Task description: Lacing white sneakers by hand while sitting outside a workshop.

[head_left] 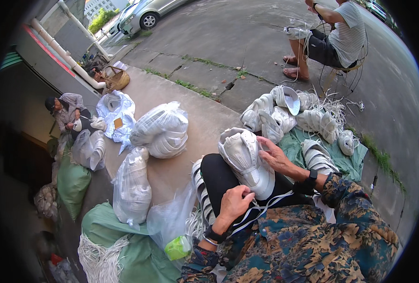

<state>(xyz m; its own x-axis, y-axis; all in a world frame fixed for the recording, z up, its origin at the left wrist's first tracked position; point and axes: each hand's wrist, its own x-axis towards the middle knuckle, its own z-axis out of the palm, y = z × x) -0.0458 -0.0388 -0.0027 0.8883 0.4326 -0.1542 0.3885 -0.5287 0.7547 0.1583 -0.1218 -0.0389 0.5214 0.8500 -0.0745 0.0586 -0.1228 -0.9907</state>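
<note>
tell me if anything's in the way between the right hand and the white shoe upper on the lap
Nothing visible: the right hand is right at the upper's right side. The loose white laces lie lower, near the left hand, outside that path.

Daylit concrete yard [247, 28], weedy cracks [195, 88]
</note>
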